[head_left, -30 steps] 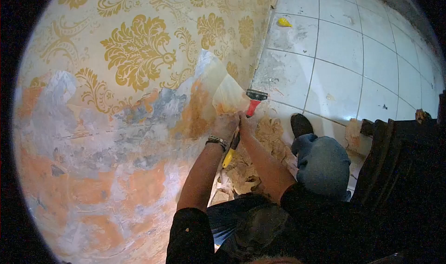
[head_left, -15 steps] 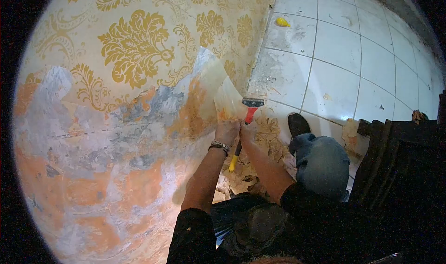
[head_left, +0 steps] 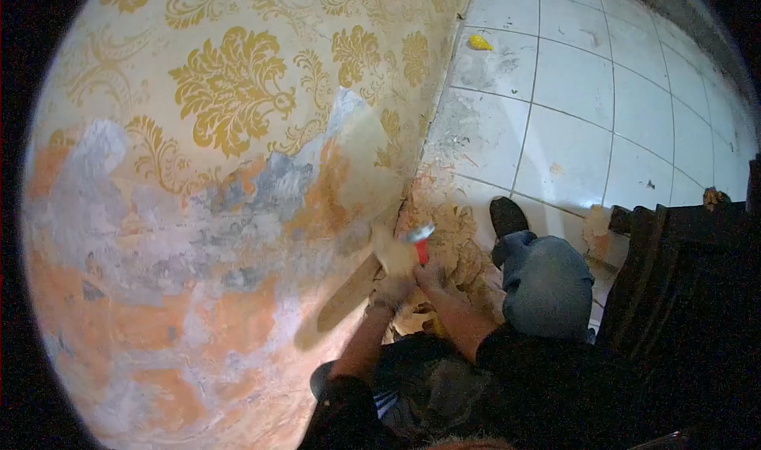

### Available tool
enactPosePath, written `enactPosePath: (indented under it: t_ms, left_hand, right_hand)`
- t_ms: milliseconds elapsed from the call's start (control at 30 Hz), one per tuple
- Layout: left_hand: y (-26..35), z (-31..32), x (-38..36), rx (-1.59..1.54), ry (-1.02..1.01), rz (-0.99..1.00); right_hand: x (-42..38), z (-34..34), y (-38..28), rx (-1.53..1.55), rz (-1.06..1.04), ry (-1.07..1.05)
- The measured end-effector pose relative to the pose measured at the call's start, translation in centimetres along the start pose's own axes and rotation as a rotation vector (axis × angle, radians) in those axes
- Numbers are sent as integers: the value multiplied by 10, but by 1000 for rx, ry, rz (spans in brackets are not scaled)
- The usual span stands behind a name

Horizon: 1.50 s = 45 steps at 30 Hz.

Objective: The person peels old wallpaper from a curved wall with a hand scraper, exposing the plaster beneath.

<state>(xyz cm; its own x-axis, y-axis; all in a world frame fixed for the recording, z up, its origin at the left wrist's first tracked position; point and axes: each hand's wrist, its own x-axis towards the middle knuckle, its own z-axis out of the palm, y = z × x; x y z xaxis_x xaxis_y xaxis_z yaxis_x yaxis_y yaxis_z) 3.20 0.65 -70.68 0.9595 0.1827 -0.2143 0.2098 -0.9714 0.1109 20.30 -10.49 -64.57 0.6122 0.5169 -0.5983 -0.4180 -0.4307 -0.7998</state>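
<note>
My left hand (head_left: 394, 288), with a bracelet at the wrist, is closed on a pale torn strip of wallpaper (head_left: 391, 250), blurred by motion. Close beside it on the right, my right hand (head_left: 429, 276) grips the red-handled scraper (head_left: 421, 248), its metal head pointing up and away from me. Both hands are low, near the foot of the wall. On the left, the wall shows patterned gold wallpaper (head_left: 230, 85) above and bare, patchy orange and grey plaster (head_left: 230, 315) below.
Torn paper scraps (head_left: 468, 264) lie on the floor under and beside my hands. White floor tiles (head_left: 567, 149) extend to the right, with a small yellow object (head_left: 479, 43) near the wall. My shoe (head_left: 508, 216) and a dark slatted piece of furniture (head_left: 674, 276) are at the right.
Both hands have moved down toward my body with the scraper. The paper strip came down with my left hand and no longer reaches up beside the wall corner.
</note>
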Motion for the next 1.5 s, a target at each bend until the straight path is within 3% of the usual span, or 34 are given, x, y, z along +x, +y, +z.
enactPosePath:
  t_ms: [67, 100, 233, 300, 367, 500, 533, 667, 767, 867, 900, 1000, 1033, 1100, 1200, 1233, 1300, 1333, 1400, 1433, 1467, 1500]
  left_hand:
    - [97, -92, -37, 195, -543, -98]
    - [125, -119, -52, -66, -530, -243]
    - [138, -148, -65, -77, -427, -453]
    - [136, -191, -48, 128, -453, -516]
    - [120, -181, -48, 111, -354, -556]
    - [120, -185, -45, -78, -136, -673]
    - [124, -189, -43, -79, -241, -673]
    - [132, -183, -47, -140, -286, -750]
    - [132, -177, -61, -54, -160, -521]
    - [148, -218, -65, -190, -150, -595]
    - [143, -218, -72, -197, -42, -554]
    - [116, -228, -98, -317, 310, -517]
    - [146, -311, -93, -442, 305, -698]
    - [130, -332, -125, -390, 628, -661]
    - [157, -404, -163, -359, 849, -928]
    - [138, -388, -197, -322, 993, -837]
    - [137, -369, -256, -556, 1145, -1007]
    - [132, -347, -284, -398, 1147, -1082]
    - [140, -282, -326, -534, 1130, -1327]
    - [122, -184, -374, -629, 1150, -1196]
    - [141, -127, -379, -628, 925, -1038]
    - [167, -73, -381, -744, 736, -1161]
  right_hand:
    - [-13, 10, 34, -202, 63, -152]
    - [-28, 14, 43, -274, 96, -214]
    - [-3, 16, -39, -15, -75, 281]
    - [21, 22, -52, -26, -84, 445]
    - [38, 23, -75, 29, -107, 528]
    - [52, 13, -126, 188, -223, 485]
    - [53, 10, -135, 210, -254, 464]
    - [48, -10, -168, 271, -385, 355]
    - [30, -14, -194, 263, -520, 248]
    - [11, -8, -208, 224, -771, 189]
    - [5, -6, -213, 219, -867, 174]
    - [-2, -5, -219, 389, -745, -13]
    - [-5, -8, -219, 419, -741, -70]
    - [-12, -16, -224, 445, -739, -136]
    - [-7, -26, -210, 541, -584, -222]
    - [16, -21, -190, 446, -569, -107]
    - [23, -27, -178, 350, -558, 13]
    - [8, -37, -182, 445, -506, 3]
    - [6, -40, -185, 521, -450, -3]
    - [14, -41, -188, 568, -468, 40]
    - [21, -45, -194, 611, -488, 84]
    - [29, -47, -202, 584, -488, 92]
